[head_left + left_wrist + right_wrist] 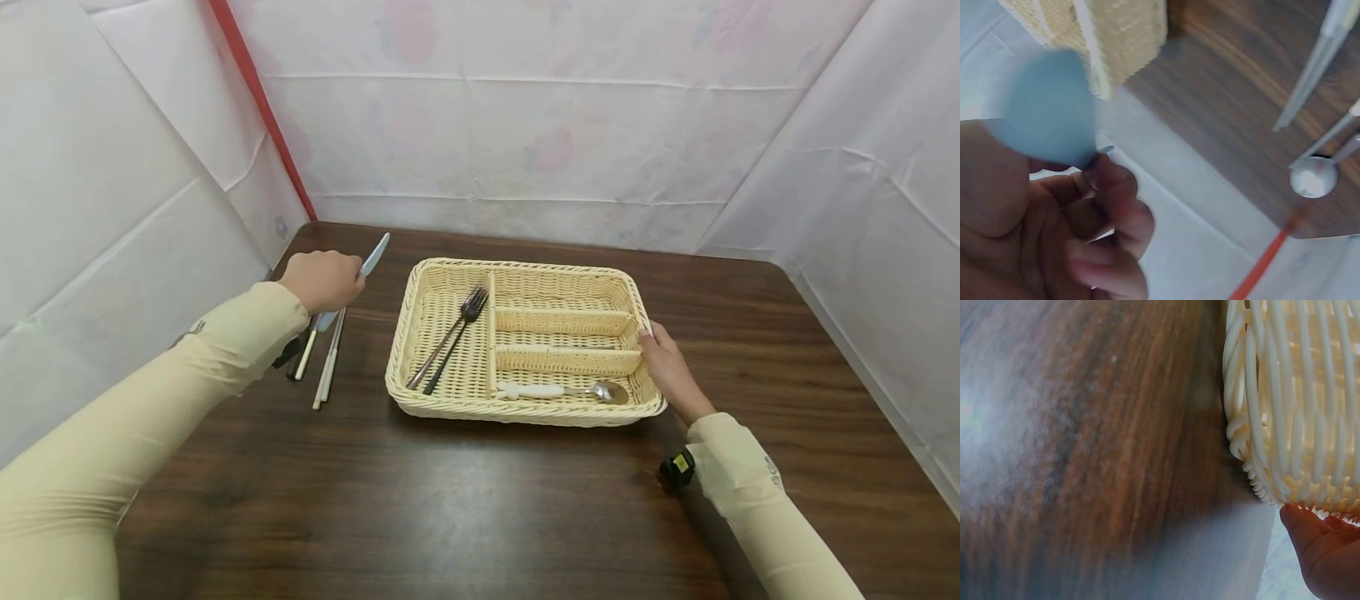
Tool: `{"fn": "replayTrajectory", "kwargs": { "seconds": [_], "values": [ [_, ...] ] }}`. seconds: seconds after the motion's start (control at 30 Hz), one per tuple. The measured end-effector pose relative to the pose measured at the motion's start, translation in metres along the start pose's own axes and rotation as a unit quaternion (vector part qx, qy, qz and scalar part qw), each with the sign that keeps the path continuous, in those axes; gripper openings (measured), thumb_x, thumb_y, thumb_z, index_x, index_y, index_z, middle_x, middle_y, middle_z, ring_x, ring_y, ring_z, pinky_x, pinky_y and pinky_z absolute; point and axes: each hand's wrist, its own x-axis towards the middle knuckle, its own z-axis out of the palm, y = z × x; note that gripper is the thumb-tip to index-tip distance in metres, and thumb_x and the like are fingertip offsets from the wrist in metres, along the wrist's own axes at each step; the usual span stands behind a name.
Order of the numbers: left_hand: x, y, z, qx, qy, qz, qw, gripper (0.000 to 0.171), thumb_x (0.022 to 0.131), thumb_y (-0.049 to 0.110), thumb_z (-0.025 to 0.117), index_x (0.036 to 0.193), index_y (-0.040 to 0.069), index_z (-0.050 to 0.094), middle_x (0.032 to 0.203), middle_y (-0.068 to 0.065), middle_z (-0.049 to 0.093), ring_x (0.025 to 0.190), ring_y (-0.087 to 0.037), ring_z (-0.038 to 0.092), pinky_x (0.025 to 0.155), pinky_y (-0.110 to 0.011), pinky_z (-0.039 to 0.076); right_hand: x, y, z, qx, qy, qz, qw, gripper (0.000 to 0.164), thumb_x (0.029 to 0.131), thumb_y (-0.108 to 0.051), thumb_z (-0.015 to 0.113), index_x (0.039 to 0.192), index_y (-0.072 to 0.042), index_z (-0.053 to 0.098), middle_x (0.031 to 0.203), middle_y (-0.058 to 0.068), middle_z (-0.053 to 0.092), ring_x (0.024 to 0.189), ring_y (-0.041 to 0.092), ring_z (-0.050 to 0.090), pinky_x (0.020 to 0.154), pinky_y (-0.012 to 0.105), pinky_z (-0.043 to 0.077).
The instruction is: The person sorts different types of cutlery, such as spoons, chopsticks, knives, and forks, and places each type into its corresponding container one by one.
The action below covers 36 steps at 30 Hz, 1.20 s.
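Note:
In my left hand (324, 281) I hold a pale blue-grey table knife (375, 254), its far end pointing up and right. Up close in the left wrist view, the knife (1047, 109) is blurred beside the thumb, and the fingers curl. My right hand (671, 367) grips the right rim of a cream woven cutlery basket (525, 418). The right wrist view shows the thumb of that hand (1325, 553) against the basket's edge. Two dark forks (457, 337) lie in the basket's long left compartment. A white-handled spoon (536, 390) lies in its front right compartment.
Left of the basket, light-handled chopsticks (328, 367) and a cream-handled utensil (303, 358) lie on the dark wooden table (465, 517). A spoon bowl (1314, 177) shows near them in the left wrist view. White patterned sheeting (480, 125) hangs behind the table and at both sides.

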Motion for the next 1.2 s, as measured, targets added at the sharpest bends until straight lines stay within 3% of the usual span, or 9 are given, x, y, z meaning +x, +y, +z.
{"fn": "replayTrajectory", "kwargs": {
  "seconds": [0.2,0.37,0.7,0.97,1.2],
  "values": [
    [0.011,0.016,-0.008,0.027,-0.014,0.014,0.9995,0.024,0.099,0.018,0.048,0.092,-0.004,0.057,0.07,-0.012,0.059,0.059,-0.027,0.057,0.056,-0.05,0.049,0.001,0.0,0.001,-0.01,0.0,-0.004,1.0,0.053,0.105,-0.028,0.024,0.147,0.004,0.021,0.142,0.029,0.032,0.128,0.034,0.034,0.106,0.049,0.025],
    [0.021,0.031,-0.016,0.043,0.001,0.045,0.9981,0.024,0.096,0.022,0.057,0.091,-0.001,0.063,0.07,-0.01,0.061,0.061,-0.025,0.059,0.06,-0.049,0.05,0.003,0.0,0.001,-0.014,-0.002,-0.006,1.0,0.054,0.105,-0.029,0.024,0.147,0.004,0.019,0.143,0.03,0.031,0.128,0.035,0.033,0.105,0.05,0.025],
    [0.038,0.064,-0.018,0.005,0.041,0.09,0.9951,0.022,0.089,0.029,0.067,0.076,0.012,0.068,0.069,-0.003,0.062,0.059,-0.02,0.055,0.058,-0.039,0.045,0.004,-0.002,0.004,-0.013,-0.004,0.003,1.0,0.053,0.105,-0.027,0.023,0.148,0.004,0.018,0.143,0.03,0.03,0.128,0.035,0.033,0.105,0.05,0.025],
    [0.054,0.089,-0.017,-0.013,0.068,0.131,0.989,0.019,0.09,0.025,0.066,0.092,0.009,0.074,0.091,-0.007,0.071,0.076,-0.024,0.065,0.068,-0.043,0.052,0.001,-0.001,0.004,-0.029,0.007,0.007,1.0,0.053,0.105,-0.028,0.024,0.147,0.004,0.021,0.142,0.03,0.032,0.126,0.035,0.034,0.105,0.05,0.026],
    [0.072,0.111,-0.015,-0.002,0.084,0.158,0.9839,0.018,0.091,0.019,0.065,0.077,0.009,0.07,0.075,-0.004,0.065,0.063,-0.016,0.053,0.06,-0.036,0.047,-0.003,-0.002,0.002,-0.03,0.016,0.008,0.999,0.053,0.104,-0.028,0.024,0.147,0.004,0.022,0.142,0.029,0.033,0.127,0.034,0.033,0.105,0.049,0.025]
  ]
}}
